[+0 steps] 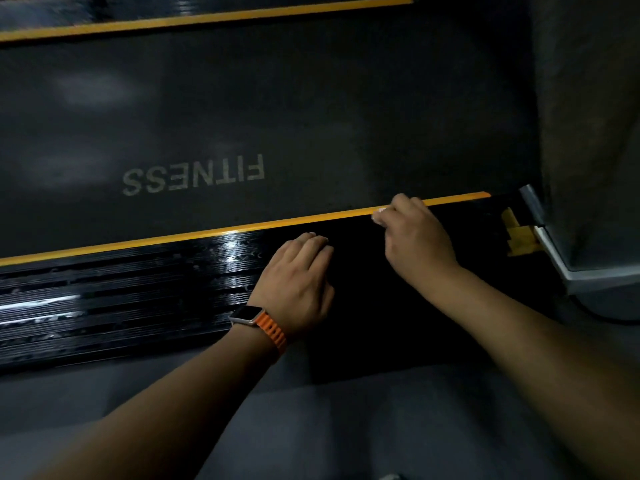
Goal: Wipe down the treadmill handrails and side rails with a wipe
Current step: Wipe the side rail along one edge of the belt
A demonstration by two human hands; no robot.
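Orange-strapped watch point(252, 317), grey floor point(86, 393), dark running belt point(311, 116) lettered FITNESS.

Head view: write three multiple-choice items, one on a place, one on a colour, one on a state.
1. Where is the wipe?
A. on the belt lettering
B. at the yellow stripe, in the right hand
C. on the floor

2. What colour is the watch strap?
A. green
B. orange
C. white

3. What is the left hand doing?
A. resting on the black side rail
B. pinching the wipe
C. raised in the air

Answers:
1. B, a white bit shows at the curled fingers on the stripe.
2. B, the band is bright orange.
3. A, its relaxed fingers lie on the rail and hold nothing.
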